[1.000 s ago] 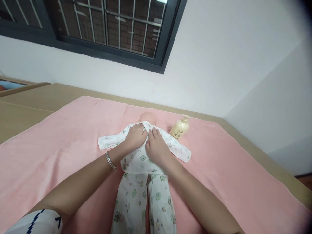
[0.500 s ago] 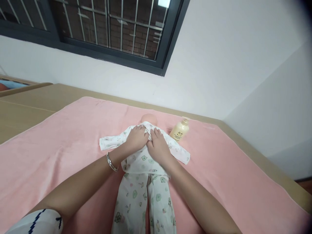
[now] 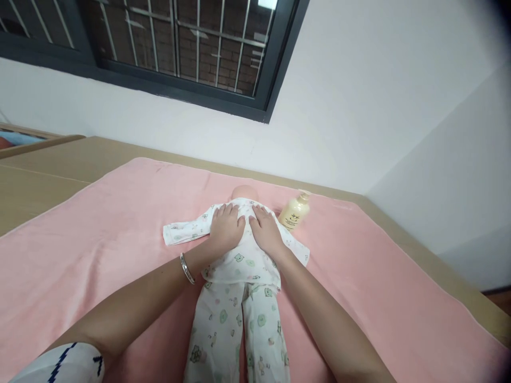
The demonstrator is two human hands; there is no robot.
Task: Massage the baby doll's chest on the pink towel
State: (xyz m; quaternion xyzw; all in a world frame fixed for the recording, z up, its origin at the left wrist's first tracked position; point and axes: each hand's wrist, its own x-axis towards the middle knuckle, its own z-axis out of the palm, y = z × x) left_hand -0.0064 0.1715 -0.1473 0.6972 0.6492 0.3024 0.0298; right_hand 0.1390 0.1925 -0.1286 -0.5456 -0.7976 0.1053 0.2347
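Observation:
A baby doll (image 3: 245, 192) in a white two-piece outfit with small green animal prints lies stretched out, its smooth head at the far end. Both palms rest on the upper body of the doll's shirt (image 3: 239, 263). My left hand (image 3: 227, 227), with a silver bangle on the wrist, lies flat on the left side, fingers stretched towards the collar. On the right side, my right hand (image 3: 266, 230) is also flat, its thumb apart from the left one. The printed trousers (image 3: 221, 330) extend towards me between my forearms. I cannot tell whether the doll is face up.
A pale yellow pump bottle (image 3: 295, 211) stands just beyond the doll's right-hand sleeve. Underneath everything spreads a pink blanket (image 3: 120, 223) on a wooden surface (image 3: 51, 165). Behind it rise a white wall (image 3: 327, 106) and a dark-framed window (image 3: 179, 85) with bars.
My hands have moved slightly apart, from near the middle of the chest area towards its two sides. More of the shirt shows between them, and its upper part looks smoother.

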